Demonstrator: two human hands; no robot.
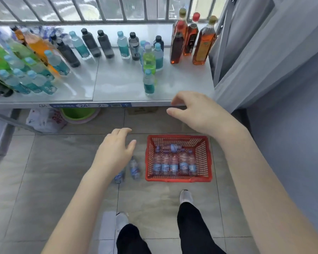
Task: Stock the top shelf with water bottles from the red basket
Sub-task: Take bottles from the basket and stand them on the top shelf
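A red basket [206, 178] stands on the tiled floor below me, holding several small water bottles [173, 164] with blue labels. Two more small bottles [135, 168] lie on the floor left of it. The top shelf [121, 85] is a pale glossy surface with a teal-labelled water bottle [148, 82] standing near its front edge. My right hand [193, 110] hovers at the shelf's front edge, fingers loosely curled, holding nothing. My left hand [116, 149] hangs above the floor bottles with relaxed fingers, also empty.
Many bottles crowd the shelf: green, orange and teal ones at left [26, 70], dark ones along the back [106, 44], three tall amber oil bottles [191, 37] at right. A green basin [77, 112] and plastic bag [42, 120] sit under the shelf. Grey curtain [255, 52] at right.
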